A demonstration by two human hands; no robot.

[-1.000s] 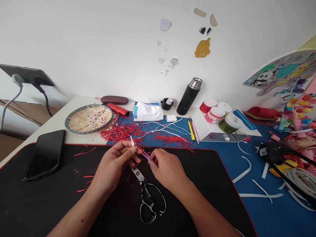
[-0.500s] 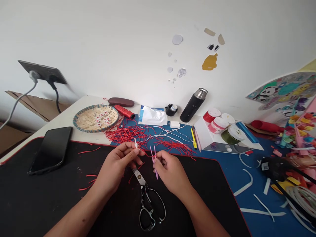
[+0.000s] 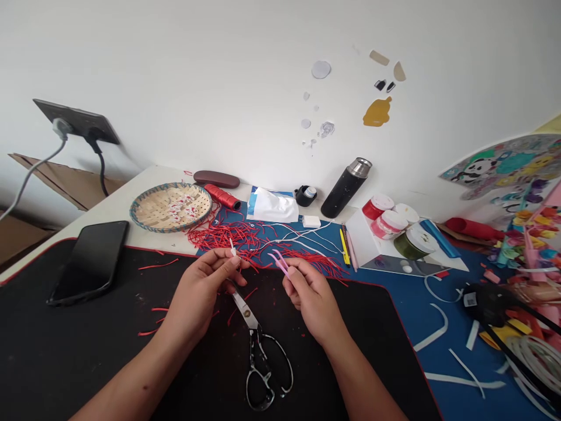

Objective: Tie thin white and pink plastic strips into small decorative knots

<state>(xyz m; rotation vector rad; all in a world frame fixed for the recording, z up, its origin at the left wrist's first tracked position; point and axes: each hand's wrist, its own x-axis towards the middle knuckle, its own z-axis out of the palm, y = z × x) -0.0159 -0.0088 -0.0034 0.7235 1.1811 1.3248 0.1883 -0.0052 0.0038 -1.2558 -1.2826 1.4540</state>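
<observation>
Between thumb and fingers of my left hand (image 3: 205,286) is a small white strip (image 3: 233,249) that sticks up above the fingertips; its lower part is hidden. My right hand (image 3: 315,298) is closed around pink tweezers (image 3: 281,264), their tips apart and pointing up and left, with nothing visible between them. A gap separates the two hands. Below my left hand, black-handled scissors (image 3: 248,316) lie on the black mat (image 3: 350,380), blade tips partly covered by my fingers. Behind both hands lies a pile of cut red cords (image 3: 225,237).
A woven basket (image 3: 144,225) with small red-and-white pieces sits back left, near a phone (image 3: 90,263) and a red thread spool (image 3: 222,197). Farther right stand a black flask (image 3: 346,188) and several lidded jars (image 3: 389,224). White strips (image 3: 464,380) and coiled cables lie at right.
My right hand has moved slightly right, and the tweezers now tilt left, away from the red cord that ran between the hands. My left hand has shifted slightly left with the white strip.
</observation>
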